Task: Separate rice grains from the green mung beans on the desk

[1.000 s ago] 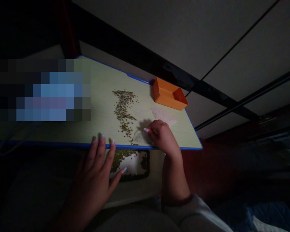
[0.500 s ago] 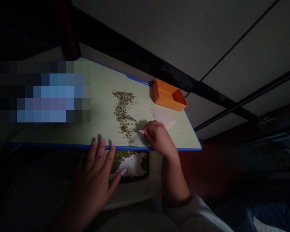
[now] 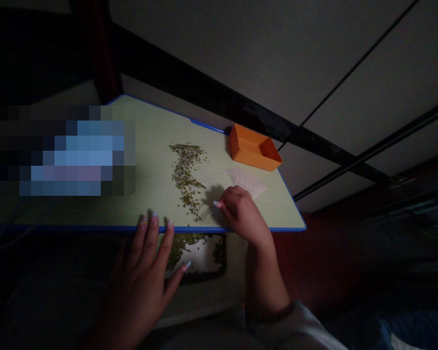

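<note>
My right hand [image 3: 241, 211] is pinched closed low over the table, beside a strip of small green beans mixed with white grains [image 3: 186, 170]. A faint, pale curved thing shows by its fingertips, too thin and dim to name. Just beyond the hand lies a flat patch of white grains like rice [image 3: 246, 182]. My left hand [image 3: 146, 262] has its fingers spread, the tips at the table's blue front edge. Partly behind its thumb, a white-bottomed tray [image 3: 204, 255] with green beans sits below that edge.
The pale green table [image 3: 149, 146] has a blue rim. An orange open box [image 3: 255, 148] stands at its back right, near light panels [image 3: 314, 73]. A blurred-out patch with blue tones [image 3: 83, 150] covers the left part. The surroundings are dark.
The whole view has shifted slightly, so the table sits a little lower. My right hand has moved slightly right, still pinched. My left hand keeps its place at the edge.
</note>
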{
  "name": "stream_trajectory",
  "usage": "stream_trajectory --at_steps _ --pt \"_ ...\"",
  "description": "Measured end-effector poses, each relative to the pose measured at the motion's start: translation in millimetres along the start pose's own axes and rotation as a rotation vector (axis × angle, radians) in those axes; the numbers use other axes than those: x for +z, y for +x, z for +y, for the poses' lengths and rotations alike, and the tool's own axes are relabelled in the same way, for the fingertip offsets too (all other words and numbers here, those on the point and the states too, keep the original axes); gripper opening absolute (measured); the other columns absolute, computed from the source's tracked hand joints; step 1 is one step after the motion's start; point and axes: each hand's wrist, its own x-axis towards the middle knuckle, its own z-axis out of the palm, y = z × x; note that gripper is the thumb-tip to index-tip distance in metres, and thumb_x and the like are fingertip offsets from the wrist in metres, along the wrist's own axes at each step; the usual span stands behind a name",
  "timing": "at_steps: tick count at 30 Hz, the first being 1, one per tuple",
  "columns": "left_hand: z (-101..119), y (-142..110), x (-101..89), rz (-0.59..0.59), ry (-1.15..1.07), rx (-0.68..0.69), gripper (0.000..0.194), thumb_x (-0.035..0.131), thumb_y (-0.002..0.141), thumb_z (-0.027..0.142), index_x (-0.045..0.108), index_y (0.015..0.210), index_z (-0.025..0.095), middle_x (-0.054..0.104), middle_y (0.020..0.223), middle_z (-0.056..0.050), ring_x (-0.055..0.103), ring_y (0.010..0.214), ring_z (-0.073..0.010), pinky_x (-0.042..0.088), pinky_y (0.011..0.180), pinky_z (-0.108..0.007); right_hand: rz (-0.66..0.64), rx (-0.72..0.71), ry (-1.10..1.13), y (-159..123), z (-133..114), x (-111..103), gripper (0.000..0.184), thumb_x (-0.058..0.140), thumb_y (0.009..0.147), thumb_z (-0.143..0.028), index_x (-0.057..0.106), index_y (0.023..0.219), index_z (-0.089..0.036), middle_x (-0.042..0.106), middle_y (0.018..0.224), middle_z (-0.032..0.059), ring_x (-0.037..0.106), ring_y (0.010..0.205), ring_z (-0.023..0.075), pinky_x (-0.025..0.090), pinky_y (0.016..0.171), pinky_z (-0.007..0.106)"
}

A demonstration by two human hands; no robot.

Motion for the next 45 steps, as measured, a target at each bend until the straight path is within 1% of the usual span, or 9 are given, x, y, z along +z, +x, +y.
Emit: stream_trajectory --at_steps 6,9,17,24,28,31,33,39,45 --pt "1 1 1.0 0.042 -0.017 0.002 0.083 0.039 0.101 0.047 -0.006 0.168 0.026 -0.008 0.180 -0.009 0.014 0.163 -0.0436 0.034 0.121 -0.069 -0.016 -0.010 -0.034 1 -7 1 0.026 0.057 0.103 -0.022 0.062 0.078 -0.020 0.066 0.087 0.0057 0.055 0.088 0.0209 0.043 0.086 0.036" --pt "0 1 1.9 0.036 -0.023 0.007 0.084 0.039 0.100 0.049 -0.005 0.168 0.025 -0.009 0.180 -0.009 0.013 0.163 -0.0450 0.034 0.120 -0.070 -0.009 0.007 -0.064 2 -7 3 0.024 0.058 0.102 -0.023 0.064 0.079 -0.020 0.067 0.089 0.0065 0.056 0.090 0.0211 0.042 0.087 0.036" --pt "-5 -1 4.1 -0.016 -0.005 0.018 0.089 0.042 0.098 0.049 -0.009 0.167 0.025 -0.017 0.178 -0.009 0.009 0.163 -0.0478 0.037 0.117 -0.074 0.028 0.141 -0.167 6 6 5 0.021 0.059 0.101 -0.023 0.067 0.082 -0.018 0.070 0.091 0.0098 0.058 0.092 0.0235 0.041 0.084 0.036" --pt "-7 0 5.5 0.003 -0.009 0.023 0.090 0.045 0.097 0.047 -0.008 0.167 0.026 -0.010 0.179 -0.012 0.017 0.161 -0.0519 0.041 0.114 -0.076 0.110 0.135 -0.073 1 17 2 0.020 0.057 0.101 -0.020 0.066 0.083 -0.019 0.069 0.091 0.0090 0.058 0.090 0.0232 0.042 0.082 0.034" --pt "-5 1 3.9 0.009 -0.030 0.014 0.089 0.044 0.098 0.049 -0.009 0.167 0.029 -0.010 0.179 -0.011 0.018 0.160 -0.0536 0.040 0.114 -0.079 0.167 0.216 -0.136 -2 21 1 0.020 0.060 0.099 -0.018 0.066 0.080 -0.020 0.069 0.088 0.0087 0.057 0.088 0.0235 0.040 0.079 0.034" --pt "-4 2 3.3 0.002 -0.046 0.001 0.089 0.044 0.098 0.049 -0.009 0.167 0.031 -0.008 0.180 -0.010 0.018 0.160 -0.0523 0.039 0.116 -0.078 0.152 0.285 -0.188 -3 21 0 0.020 0.062 0.098 -0.017 0.068 0.079 -0.019 0.069 0.089 0.0092 0.057 0.087 0.0232 0.039 0.078 0.034" --pt "-4 1 3.8 0.010 -0.044 -0.001 0.088 0.044 0.098 0.049 -0.008 0.167 0.031 -0.009 0.180 -0.009 0.017 0.161 -0.0513 0.039 0.116 -0.077 0.128 0.294 -0.197 -4 20 -2 0.019 0.063 0.097 -0.016 0.069 0.079 -0.019 0.070 0.089 0.0092 0.057 0.087 0.0227 0.038 0.078 0.033" --pt "-7 -1 7.4 0.011 0.004 0.022 0.089 0.044 0.098 0.049 -0.006 0.167 0.026 -0.010 0.180 -0.011 0.012 0.163 -0.0461 0.037 0.119 -0.071 0.059 0.239 -0.158 -9 16 -6 0.017 0.066 0.095 -0.015 0.071 0.080 -0.019 0.070 0.092 0.0088 0.058 0.088 0.0217 0.038 0.077 0.032" --pt "-4 1 6.7 0.034 0.013 0.024 0.085 0.037 0.100 0.051 -0.006 0.167 0.024 -0.011 0.180 -0.012 0.006 0.165 -0.0428 0.034 0.121 -0.068 0.046 0.227 -0.154 -4 9 -4 0.018 0.063 0.099 -0.019 0.072 0.084 -0.018 0.071 0.095 0.0110 0.060 0.091 0.0233 0.041 0.081 0.034"
